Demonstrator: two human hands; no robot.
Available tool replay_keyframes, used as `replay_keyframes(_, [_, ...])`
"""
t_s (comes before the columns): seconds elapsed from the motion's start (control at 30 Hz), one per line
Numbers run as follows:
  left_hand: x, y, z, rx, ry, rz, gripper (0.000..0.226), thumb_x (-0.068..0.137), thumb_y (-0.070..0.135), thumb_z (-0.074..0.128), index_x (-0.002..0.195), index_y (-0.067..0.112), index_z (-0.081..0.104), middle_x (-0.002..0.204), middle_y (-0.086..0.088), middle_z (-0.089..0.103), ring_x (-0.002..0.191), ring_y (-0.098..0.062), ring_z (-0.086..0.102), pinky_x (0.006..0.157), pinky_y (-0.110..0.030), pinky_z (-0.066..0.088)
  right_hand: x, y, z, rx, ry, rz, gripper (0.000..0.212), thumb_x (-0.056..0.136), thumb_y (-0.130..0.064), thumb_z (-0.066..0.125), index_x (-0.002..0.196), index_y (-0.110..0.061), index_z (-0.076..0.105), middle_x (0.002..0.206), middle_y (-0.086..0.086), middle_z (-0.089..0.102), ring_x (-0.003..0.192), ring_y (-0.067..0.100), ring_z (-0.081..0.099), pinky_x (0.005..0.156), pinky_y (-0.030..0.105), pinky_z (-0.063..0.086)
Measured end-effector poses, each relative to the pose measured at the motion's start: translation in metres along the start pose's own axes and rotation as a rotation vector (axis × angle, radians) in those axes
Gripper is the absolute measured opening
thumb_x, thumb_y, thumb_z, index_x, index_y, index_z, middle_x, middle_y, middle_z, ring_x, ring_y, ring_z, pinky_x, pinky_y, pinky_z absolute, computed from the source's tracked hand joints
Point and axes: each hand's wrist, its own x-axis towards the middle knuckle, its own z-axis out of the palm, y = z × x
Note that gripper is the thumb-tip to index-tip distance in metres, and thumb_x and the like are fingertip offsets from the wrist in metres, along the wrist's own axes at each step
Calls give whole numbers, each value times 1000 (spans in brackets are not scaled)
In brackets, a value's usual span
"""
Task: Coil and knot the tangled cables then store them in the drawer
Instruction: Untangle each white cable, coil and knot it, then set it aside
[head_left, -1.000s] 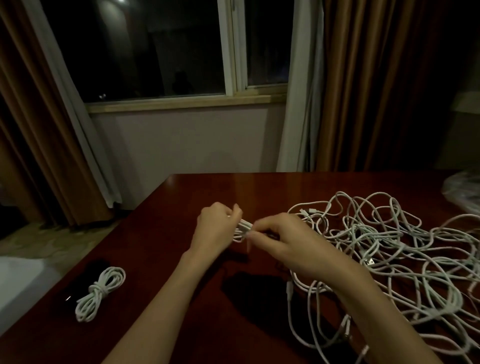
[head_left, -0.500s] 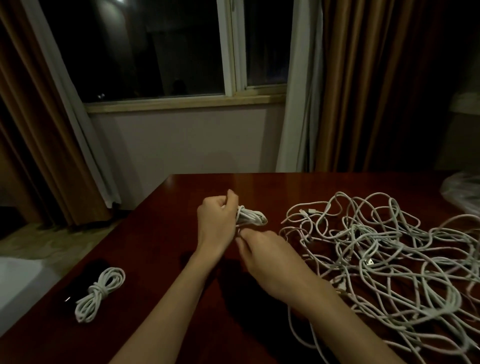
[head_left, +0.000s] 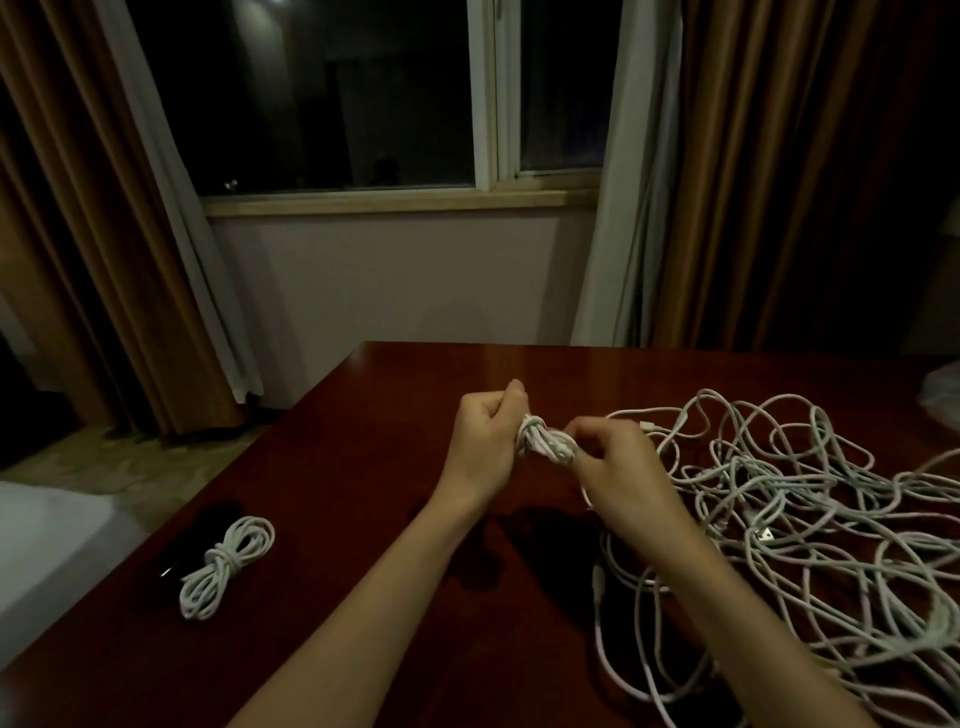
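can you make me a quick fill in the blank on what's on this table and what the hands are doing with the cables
1. Both hands, left hand and right hand, grip one small ____ of white cable.
2. The finished knotted coil lies on the table's ____ side.
3. The loose tangle lies on the ____ side.
4. The window behind the table looks ____.

Missing words: bundle; left; right; dark

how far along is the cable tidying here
Done: one knotted coil lies on the table at the left. In hand: the left hand and right hand both grip a second bundle, which looks knotted or nearly so. Left: the big tangled pile at the right is still loose, and no drawer is in view, so nothing looks stored yet.
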Motion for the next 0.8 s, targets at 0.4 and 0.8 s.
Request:
replay_keyframes(0.4, [3,-19,-19,502,67,136,55,100,17,49,45,20,46,41,6,46,38,-11,43,41,-21,28,2,-28,0,-185,-27,-240,21,96,-31,54,85,-18,64,62,-10,56,56,4,55,51,20,40])
replay_keyframes(0.8, [5,-16,-8,46,210,-157,54,99,15,45,45,17,36,39,7,35,36,-7,30,42,-25,25,-12,-12,34,-112,-188,-24,35,103,-23,39,72,-19,55,59,-7,50,49,6,43,52,20,33])
